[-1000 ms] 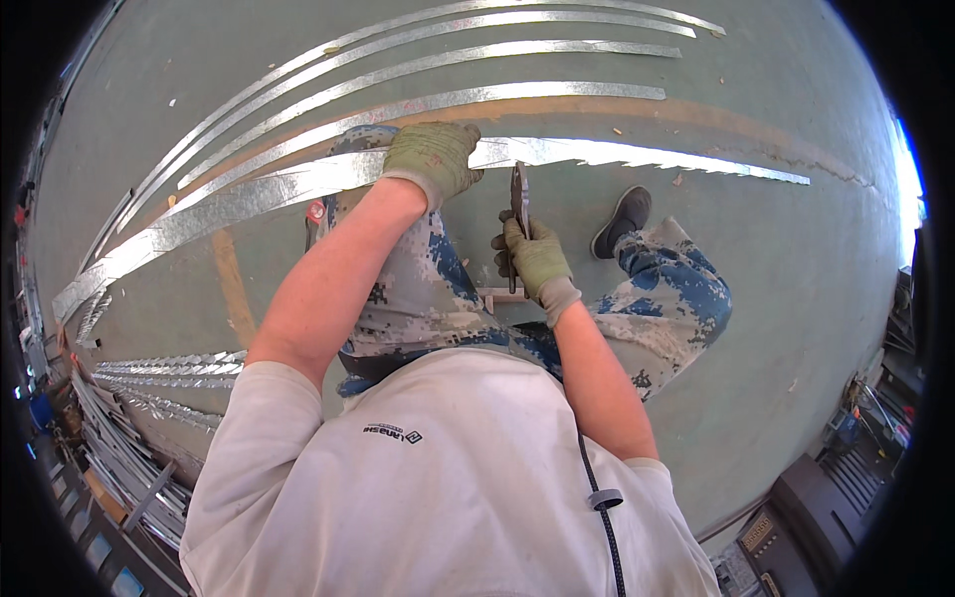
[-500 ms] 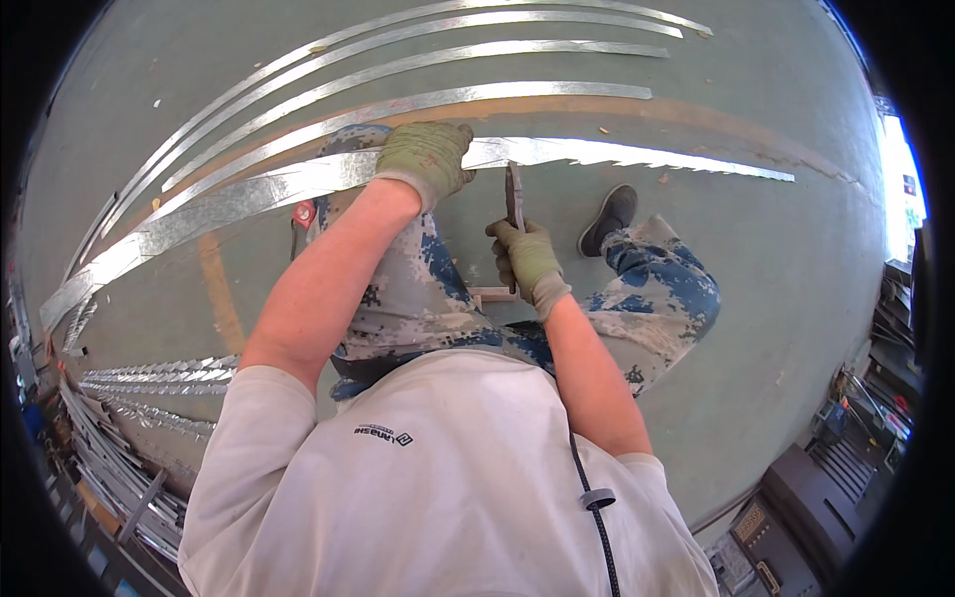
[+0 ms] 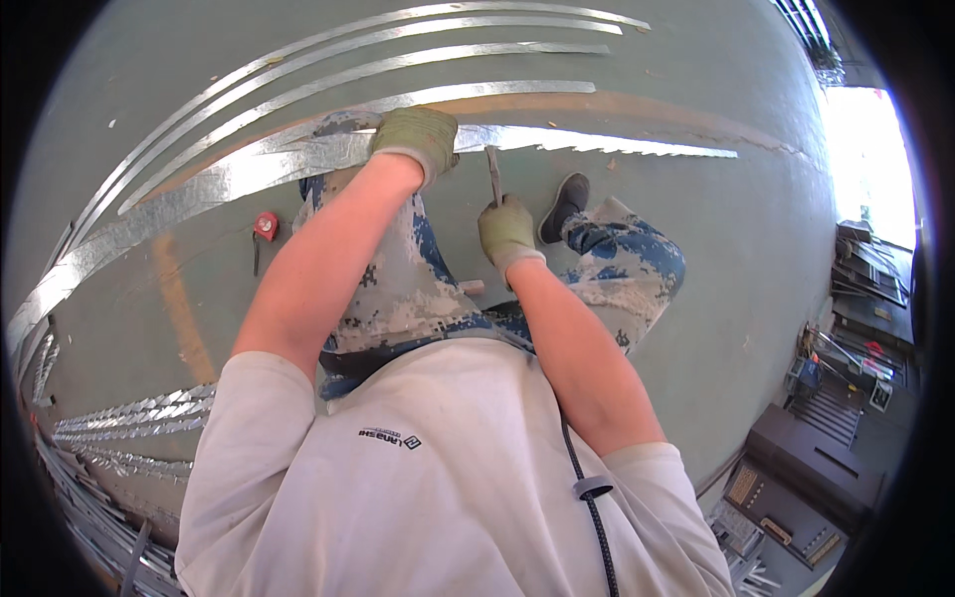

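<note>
Metal strip: shiny sheet-metal strip (image 3: 199, 194) lies on the green floor (image 3: 696, 249), curving from far left to right, with a saw-toothed edge at its right end.
Left hand: gloved left hand (image 3: 418, 134) presses flat on the strip, palm down, fingers spread over the metal, pinning rather than grasping.
Right hand: gloved right hand (image 3: 507, 231) is closed round the handles of snips (image 3: 493, 174), blades pointing up at the strip's near edge.
Snips and strip: tip right at the strip; contact too small to tell.
Nearby: more thin strips (image 3: 398, 55) lie beyond; a red tape measure (image 3: 265, 226) sits just below the strip.
Body: crouched, one shoe (image 3: 563, 204) near the snips.
</note>
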A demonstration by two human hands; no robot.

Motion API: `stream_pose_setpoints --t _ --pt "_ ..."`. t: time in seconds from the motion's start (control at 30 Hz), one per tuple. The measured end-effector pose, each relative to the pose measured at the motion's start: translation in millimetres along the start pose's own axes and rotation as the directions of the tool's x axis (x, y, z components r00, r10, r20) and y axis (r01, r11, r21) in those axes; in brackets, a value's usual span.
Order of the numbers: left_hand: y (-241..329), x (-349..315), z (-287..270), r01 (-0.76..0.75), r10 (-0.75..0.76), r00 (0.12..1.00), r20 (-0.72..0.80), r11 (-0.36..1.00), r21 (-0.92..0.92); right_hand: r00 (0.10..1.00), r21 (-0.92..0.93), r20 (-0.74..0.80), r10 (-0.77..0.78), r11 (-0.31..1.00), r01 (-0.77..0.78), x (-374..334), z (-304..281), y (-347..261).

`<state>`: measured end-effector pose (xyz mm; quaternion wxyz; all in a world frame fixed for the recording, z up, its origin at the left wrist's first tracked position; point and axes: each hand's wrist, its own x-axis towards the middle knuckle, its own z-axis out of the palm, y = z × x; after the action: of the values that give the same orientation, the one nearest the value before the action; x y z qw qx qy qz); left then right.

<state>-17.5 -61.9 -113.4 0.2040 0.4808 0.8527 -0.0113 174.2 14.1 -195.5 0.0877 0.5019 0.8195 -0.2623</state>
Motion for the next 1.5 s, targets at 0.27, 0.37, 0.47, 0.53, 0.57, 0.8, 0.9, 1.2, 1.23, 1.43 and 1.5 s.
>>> stream_pose_setpoints --t 0.27,0.37,0.47,0.53,0.57,0.8,0.9,1.2,1.23,1.43,1.5 --pt "12 6 -12 -0.057 0.057 0.998 -0.029 0.998 -0.015 0.998 -0.259 0.039 -0.058 0.964 0.066 -5 -65 -9" --pt "16 5 -15 -0.038 0.037 0.999 -0.012 0.999 -0.015 0.999 -0.267 0.045 -0.029 0.963 0.041 -8 -73 -15" --pt "16 3 -16 -0.02 0.02 1.0 0.008 1.0 -0.009 0.997 -0.184 0.054 0.054 0.982 -0.043 -10 -67 -16" --pt "16 3 -17 -0.005 0.005 1.0 0.017 1.0 -0.012 0.995 -0.105 0.049 0.084 0.991 -0.079 -12 -63 -16" --pt "16 2 -17 -0.009 0.009 1.0 0.011 1.0 -0.011 0.994 -0.062 0.048 0.098 0.994 -0.095 -8 -57 -11" --pt "16 -10 -23 0.014 -0.014 0.999 0.031 1.0 0.001 0.946 0.283 0.317 0.066 0.945 -0.161 -9 -38 12" --pt "15 -5 -15 0.017 -0.019 0.999 0.032 0.999 0.049 0.921 0.529 0.387 -0.048 0.829 -0.179 -18 -36 18" --pt "21 -3 -12 0.041 -0.041 0.999 -0.014 0.998 0.048 0.881 0.645 0.455 -0.133 0.731 -0.223 -11 -30 20" --pt "22 -5 -17 0.056 -0.056 0.998 0.006 0.998 0.029 0.878 0.64 0.458 -0.141 0.737 -0.216 -10 -31 20" --pt "16 -3 -13 0.056 -0.06 0.997 0.047 0.995 0.081 0.845 0.632 0.509 -0.162 0.737 -0.239 -12 -37 22" --pt "16 -2 -11 0.058 -0.062 0.997 0.053 0.995 0.086 0.835 0.653 0.521 -0.175 0.712 -0.258 -12 -33 23"
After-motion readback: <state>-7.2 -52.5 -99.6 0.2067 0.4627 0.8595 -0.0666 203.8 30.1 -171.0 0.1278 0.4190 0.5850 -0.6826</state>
